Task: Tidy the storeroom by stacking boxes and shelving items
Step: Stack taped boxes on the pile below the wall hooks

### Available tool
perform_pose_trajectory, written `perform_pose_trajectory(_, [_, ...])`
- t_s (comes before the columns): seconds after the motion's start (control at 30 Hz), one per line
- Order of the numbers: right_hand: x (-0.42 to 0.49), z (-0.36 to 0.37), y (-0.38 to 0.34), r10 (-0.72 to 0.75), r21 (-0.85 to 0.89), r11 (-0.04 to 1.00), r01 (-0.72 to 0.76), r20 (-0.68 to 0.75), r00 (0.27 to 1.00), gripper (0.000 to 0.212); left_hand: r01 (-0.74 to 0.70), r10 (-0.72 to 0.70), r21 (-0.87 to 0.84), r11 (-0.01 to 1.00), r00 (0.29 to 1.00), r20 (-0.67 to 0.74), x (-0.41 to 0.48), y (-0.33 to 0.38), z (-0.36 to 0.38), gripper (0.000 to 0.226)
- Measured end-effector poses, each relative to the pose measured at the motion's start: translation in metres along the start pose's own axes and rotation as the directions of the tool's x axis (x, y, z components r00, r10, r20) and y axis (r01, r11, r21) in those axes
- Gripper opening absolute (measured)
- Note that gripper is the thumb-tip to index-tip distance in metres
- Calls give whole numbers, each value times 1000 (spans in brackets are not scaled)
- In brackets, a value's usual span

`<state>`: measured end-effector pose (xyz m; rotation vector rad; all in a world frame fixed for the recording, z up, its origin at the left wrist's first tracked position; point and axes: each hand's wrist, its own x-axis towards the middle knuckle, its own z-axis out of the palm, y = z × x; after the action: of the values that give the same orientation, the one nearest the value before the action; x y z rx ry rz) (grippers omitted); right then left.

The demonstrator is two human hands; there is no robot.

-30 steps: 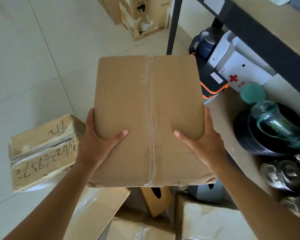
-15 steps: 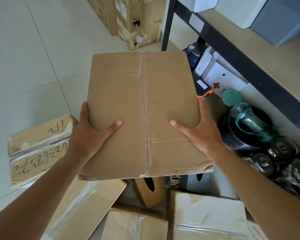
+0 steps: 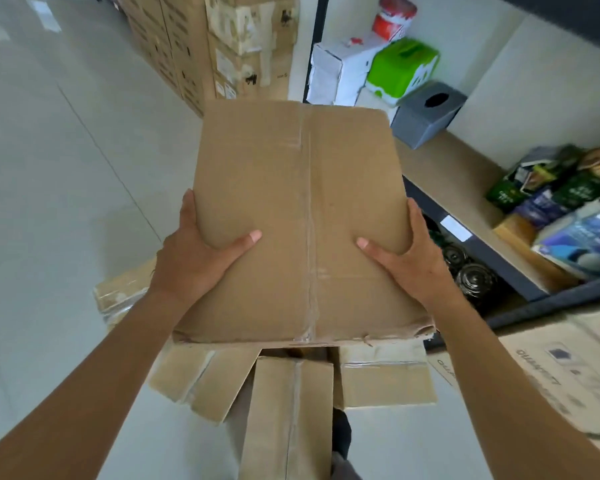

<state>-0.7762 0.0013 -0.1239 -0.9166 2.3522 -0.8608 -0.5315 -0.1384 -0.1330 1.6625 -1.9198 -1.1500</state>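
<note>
I hold a taped brown cardboard box (image 3: 291,188) in mid-air in front of me, its top face towards the camera. My left hand (image 3: 194,258) grips its left side, thumb lying on the top. My right hand (image 3: 409,261) grips its right side the same way. The fingers of both hands are hidden under the box. The box hovers above several smaller taped cartons (image 3: 291,403) on the floor, level with the shelf board (image 3: 444,181) on the right.
The shelf holds a grey tissue box (image 3: 426,112), a green container (image 3: 402,67), a white box (image 3: 336,67) and packets (image 3: 561,188). Metal jars (image 3: 471,275) sit on the level below. Stacked cartons (image 3: 215,43) stand at the back. A big flat carton (image 3: 568,368) lies at right.
The box has risen with both hands from the lower shelf level to the upper shelf board. My view has tilted up; the first-aid box and green bottle have dropped out of sight.
</note>
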Motion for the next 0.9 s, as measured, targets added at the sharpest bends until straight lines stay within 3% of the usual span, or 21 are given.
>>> perform_pose_trajectory(0.4, [-246,-133,-38,114,89,992,-89,-326,938,108,-317,305,40,948,935,178,-173,101,-84,114])
perform_pose_trajectory(0.63, [-359,-218,-32,134,125,989,-81,-517,846,106,-525,516,-22,851,827,225,-269,169,-81,112])
perform_pose_trajectory(0.9, [-516,-285,2,134,114,991,-77,-678,723,106,-676,681,-116,728,693,237,-406,198,-71,121])
